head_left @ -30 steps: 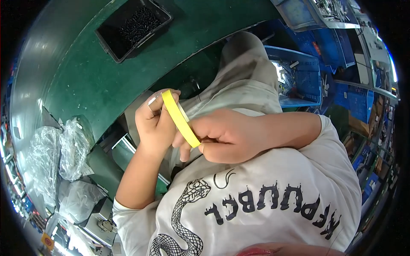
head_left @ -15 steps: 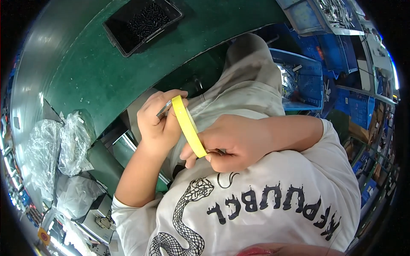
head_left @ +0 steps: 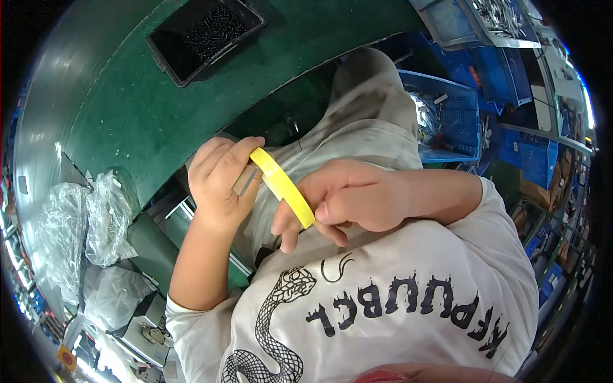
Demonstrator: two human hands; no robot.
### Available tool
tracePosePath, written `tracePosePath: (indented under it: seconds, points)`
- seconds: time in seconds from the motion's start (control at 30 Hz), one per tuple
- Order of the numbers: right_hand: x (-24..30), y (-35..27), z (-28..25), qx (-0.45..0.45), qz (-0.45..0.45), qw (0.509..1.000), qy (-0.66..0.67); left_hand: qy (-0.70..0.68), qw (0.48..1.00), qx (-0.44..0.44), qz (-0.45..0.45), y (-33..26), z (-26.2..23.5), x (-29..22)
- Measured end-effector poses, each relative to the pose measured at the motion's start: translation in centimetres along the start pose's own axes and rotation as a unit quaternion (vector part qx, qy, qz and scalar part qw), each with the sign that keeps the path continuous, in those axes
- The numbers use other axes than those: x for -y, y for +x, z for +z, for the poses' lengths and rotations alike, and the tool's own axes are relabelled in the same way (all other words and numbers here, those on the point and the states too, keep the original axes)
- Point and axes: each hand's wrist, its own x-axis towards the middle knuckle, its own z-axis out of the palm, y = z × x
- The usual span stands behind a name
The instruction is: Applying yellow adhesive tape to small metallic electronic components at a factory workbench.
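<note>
Yellow tape, a thin roll [head_left: 282,185], sat gripped between both hands above the lap. At nine o'clock of it the left hand [head_left: 220,182] clamped its upper end, perhaps with a small grey piece; at three o'clock the right hand [head_left: 348,201] pinched its lower end. A black tray [head_left: 167,53] lay at eleven o'clock on the green table [head_left: 115,108].

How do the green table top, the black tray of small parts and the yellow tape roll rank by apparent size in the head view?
1. Green table top, largest by far.
2. Black tray of small dark parts.
3. Yellow tape roll, held between both hands; it sits nearer the camera, so tray versus roll is unsure.
</note>
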Motion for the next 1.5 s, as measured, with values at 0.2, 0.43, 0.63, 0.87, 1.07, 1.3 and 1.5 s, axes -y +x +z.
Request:
tracePosePath:
  seconds: [0.2,0.43,0.63,0.87,1.07,1.3,1.5]
  points:
    - [0.4,-0.1,0.1,-0.028,0.042,0.999,-0.012,0.029,0.999,0.002,0.021,-0.2,0.1,0.4]
    - [0.6,-0.1,0.2,-0.076,0.045,0.994,-0.063,0.032,0.999,0.001,0.026,-0.1,0.1,0.5]
    - [-0.1,0.1,0.0,-0.066,-0.017,0.994,-0.083,0.035,0.999,0.005,0.01,-0.2,0.2,0.6]
    - [-1.0,0.3,-0.2,-0.036,-0.065,0.997,-0.034,0.03,1.0,0.005,0.001,-0.1,0.2,0.6]
    - [0.1,0.1,0.0,-0.049,-0.01,0.997,-0.051,0.026,0.999,0.017,-0.009,-0.4,0.2,0.4]
    - [0.3,0.1,0.0,-0.058,0.022,0.997,-0.04,0.025,0.999,0.022,-0.001,-0.4,0.2,0.6]
    - [-1.3,0.4,-0.4,-0.029,-0.068,0.997,0.002,0.018,1.0,0.016,-0.014,-0.4,0.3,0.4]
